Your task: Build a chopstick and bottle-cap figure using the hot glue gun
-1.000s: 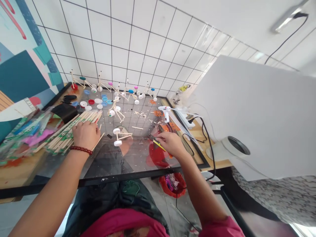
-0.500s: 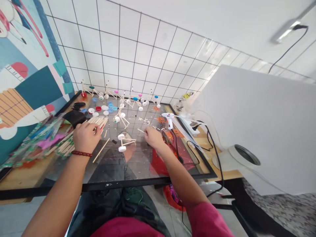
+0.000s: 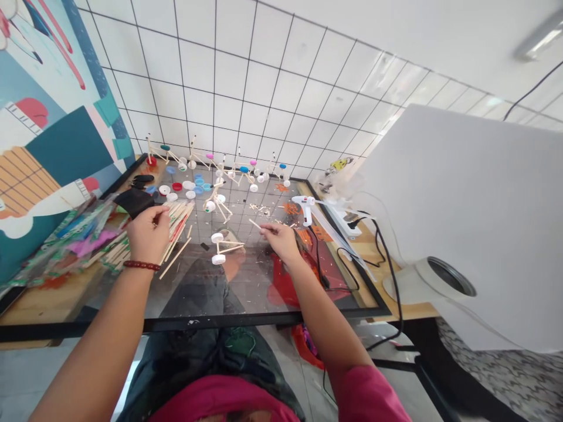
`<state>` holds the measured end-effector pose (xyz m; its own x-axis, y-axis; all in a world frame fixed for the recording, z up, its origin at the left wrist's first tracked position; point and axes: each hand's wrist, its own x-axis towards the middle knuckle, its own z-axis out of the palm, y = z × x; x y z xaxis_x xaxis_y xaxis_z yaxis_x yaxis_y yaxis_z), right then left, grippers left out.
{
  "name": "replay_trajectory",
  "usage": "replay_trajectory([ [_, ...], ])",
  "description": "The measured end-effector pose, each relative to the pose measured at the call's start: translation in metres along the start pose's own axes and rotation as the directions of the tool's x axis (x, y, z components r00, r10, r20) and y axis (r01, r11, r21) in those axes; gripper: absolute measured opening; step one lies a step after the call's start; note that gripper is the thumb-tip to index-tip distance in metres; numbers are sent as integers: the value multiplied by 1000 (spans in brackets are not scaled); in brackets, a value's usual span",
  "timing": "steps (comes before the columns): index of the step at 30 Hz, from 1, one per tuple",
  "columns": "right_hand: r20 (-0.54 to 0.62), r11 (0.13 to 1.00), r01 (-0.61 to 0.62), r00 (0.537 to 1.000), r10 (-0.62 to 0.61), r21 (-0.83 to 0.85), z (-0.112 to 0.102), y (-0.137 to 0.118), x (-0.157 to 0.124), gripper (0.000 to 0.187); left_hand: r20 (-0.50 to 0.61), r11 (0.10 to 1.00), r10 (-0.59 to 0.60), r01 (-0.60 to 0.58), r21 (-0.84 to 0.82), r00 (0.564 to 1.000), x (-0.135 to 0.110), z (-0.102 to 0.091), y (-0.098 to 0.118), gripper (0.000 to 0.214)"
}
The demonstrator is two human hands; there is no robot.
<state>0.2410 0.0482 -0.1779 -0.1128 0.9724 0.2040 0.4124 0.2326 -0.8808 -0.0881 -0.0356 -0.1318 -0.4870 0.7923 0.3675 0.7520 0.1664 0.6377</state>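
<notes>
Right hand (image 3: 280, 241) just picked up the short wooden stick (image 3: 255, 224), grip pinching it near the two-wheeled frame (image 3: 227, 249), probably the working piece. Left hand (image 3: 148, 235) by the stick bundle (image 3: 176, 220); can't tell its grip.

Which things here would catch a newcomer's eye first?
Probably the row of small stick models along the back of the tabletop, and the white glue gun on the right. Nearer, the right hand pinches a short stick, and the left hand is by a pile of sticks.
</notes>
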Motion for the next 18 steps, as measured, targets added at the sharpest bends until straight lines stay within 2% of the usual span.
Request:
replay_trajectory([
  [3, 10, 969, 31, 1000, -29, -246, 4, -5, -6, 17, 61, 989, 75, -82, 121, 995, -4, 6, 6, 34],
  [5, 34, 925, 58, 998, -49, -376, 5, -10, -8, 20, 162, 949, 120, -162, 271, 979, -6, 11, 11, 35],
  [8, 81, 851, 104, 994, -72, -515, 4, -17, -11, 22, 321, 857, 101, -247, 452, 941, -7, 19, 18, 38],
  [10, 109, 806, 135, 990, -88, -576, 4, -20, -12, 22, 366, 848, 71, -249, 468, 928, -6, 22, 22, 34],
  [12, 129, 775, 163, 986, -105, -611, 3, -22, -13, 21, 364, 879, 51, -215, 425, 930, -2, 21, 23, 29],
  [13, 132, 763, 176, 984, -120, -622, 2, -22, -13, 20, 327, 920, 41, -163, 356, 944, 1, 19, 22, 25],
  [15, 99, 747, 207, 977, -187, -632, -1, -22, -13, 20, 189, 992, -10, -15, 126, 982, 6, 8, 19, 18],
  [17, 30, 745, 241, 958, -285, -623, -6, -24, -15, 22, 39, 991, -88, 92, -99, 995, 10, -9, 15, 15],
  [18, 1, 748, 262, 944, -330, -610, -8, -27, -17, 23, -1, 976, -120, 118, -182, 993, 9, -18, 13, 15],
])
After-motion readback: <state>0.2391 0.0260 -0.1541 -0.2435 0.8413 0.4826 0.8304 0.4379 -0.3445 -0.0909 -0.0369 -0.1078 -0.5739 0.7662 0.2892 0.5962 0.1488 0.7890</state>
